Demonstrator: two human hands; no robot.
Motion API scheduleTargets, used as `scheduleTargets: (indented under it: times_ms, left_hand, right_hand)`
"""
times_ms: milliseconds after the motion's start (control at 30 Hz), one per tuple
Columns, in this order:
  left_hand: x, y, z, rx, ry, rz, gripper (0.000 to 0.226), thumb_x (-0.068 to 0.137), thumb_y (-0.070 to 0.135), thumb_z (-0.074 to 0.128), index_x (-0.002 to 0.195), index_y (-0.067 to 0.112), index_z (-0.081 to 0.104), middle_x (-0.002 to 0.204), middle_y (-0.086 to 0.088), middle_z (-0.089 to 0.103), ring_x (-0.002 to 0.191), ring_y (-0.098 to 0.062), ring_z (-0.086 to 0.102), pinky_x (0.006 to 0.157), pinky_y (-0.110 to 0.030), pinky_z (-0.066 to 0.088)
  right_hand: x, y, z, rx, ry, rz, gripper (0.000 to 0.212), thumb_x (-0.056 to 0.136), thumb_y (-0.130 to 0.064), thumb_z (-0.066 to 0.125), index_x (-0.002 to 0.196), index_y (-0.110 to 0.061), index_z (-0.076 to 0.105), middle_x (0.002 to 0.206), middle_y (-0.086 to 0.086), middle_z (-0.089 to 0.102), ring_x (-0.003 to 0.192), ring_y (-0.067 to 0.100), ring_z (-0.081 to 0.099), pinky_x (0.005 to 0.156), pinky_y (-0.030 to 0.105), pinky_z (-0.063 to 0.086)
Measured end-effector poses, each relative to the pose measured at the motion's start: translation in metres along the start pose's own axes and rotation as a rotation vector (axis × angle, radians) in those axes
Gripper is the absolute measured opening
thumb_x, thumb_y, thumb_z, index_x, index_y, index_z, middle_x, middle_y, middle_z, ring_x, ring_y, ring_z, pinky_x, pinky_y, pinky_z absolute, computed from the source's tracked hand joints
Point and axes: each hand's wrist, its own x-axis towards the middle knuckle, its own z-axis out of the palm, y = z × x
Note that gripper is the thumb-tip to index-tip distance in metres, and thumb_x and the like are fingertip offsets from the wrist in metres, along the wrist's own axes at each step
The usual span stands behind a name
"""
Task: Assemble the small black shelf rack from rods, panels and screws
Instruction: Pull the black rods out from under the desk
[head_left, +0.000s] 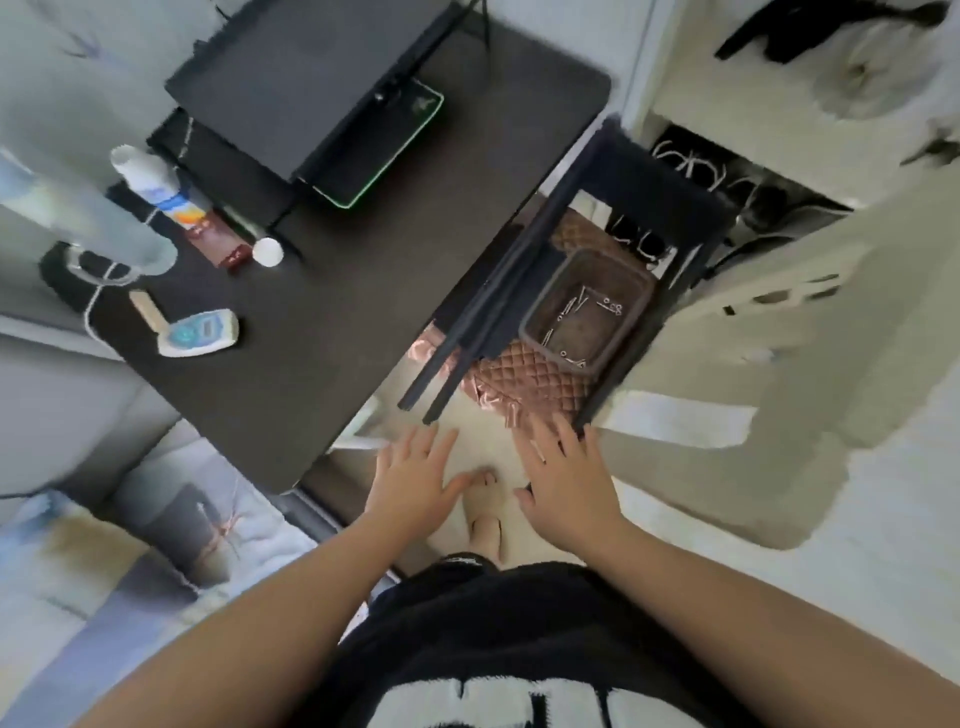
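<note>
Nearest the camera is a person's black top (519, 623) with white lettering, soft and fuzzy in texture, and two bare forearms reach forward from it. Both hands hover palm-down over a pale, smooth floor (675, 421), fingers straight and spread, gripping nothing. The left hand (415, 478) has its fingertips just below the lower ends of a bundle of thin, straight, matte black rods (467, 332), close to them but apart. The rods slant up and away from the hand, lying beside the edge of a dark desk (337, 291). The right hand (566, 478) has its fingertips next to the lower end of a long black bar (639, 343); whether they touch it cannot be told. Beyond both hands, between the rods and the bar, sits a rectangular brown plastic tray (540, 312) with rounded corners. Small shiny metal screws (571, 306) lie scattered loose inside it. The tray rests on a quilted, diamond-stitched cushion (524, 374) in a glossy pink-brown. A flat black panel (670, 202) stands past the tray. A bare foot (485, 530) shows on the floor between the two hands. On the desk stands a white cylindrical bottle (145, 171).
</note>
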Motion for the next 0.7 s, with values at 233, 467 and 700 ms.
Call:
scheduleTargets:
  times_ms: [233,467,700]
  left_hand:
    - [0.073,-0.021,0.015,-0.049,-0.044,0.046,0.068,0.099,0.055,0.035,0.157,0.027,0.01,0.166,-0.005,0.008,0.152,-0.031,0.007,0.119,-0.054,0.014]
    - [0.133,-0.015,0.04,-0.265,0.042,-0.159,0.08,0.098,0.043,0.048,0.157,0.024,-0.002,0.166,-0.007,-0.005,0.152,-0.035,0.001,0.121,-0.053,0.01]
    - [0.152,-0.032,0.06,-0.27,0.081,-0.307,0.086,0.096,0.042,0.051,0.157,0.022,-0.006,0.165,-0.014,0.008,0.151,-0.036,0.008,0.12,-0.053,0.013]
  right_hand:
    - [0.024,-0.008,0.055,0.354,-0.183,0.454,0.072,0.101,-0.052,0.042,0.16,-0.026,0.01,0.17,0.0,0.004,0.155,0.03,0.004,0.12,0.052,0.017]
    - [0.046,-0.005,0.105,0.894,-0.206,0.875,0.081,0.095,-0.037,0.061,0.157,-0.01,0.016,0.162,0.011,0.027,0.147,0.037,0.027,0.111,0.048,0.033]
    - [0.068,-0.006,0.13,1.528,-0.231,1.014,0.091,0.09,-0.028,0.073,0.16,-0.019,0.016,0.142,0.004,0.046,0.113,0.025,0.052,0.095,0.04,0.048]
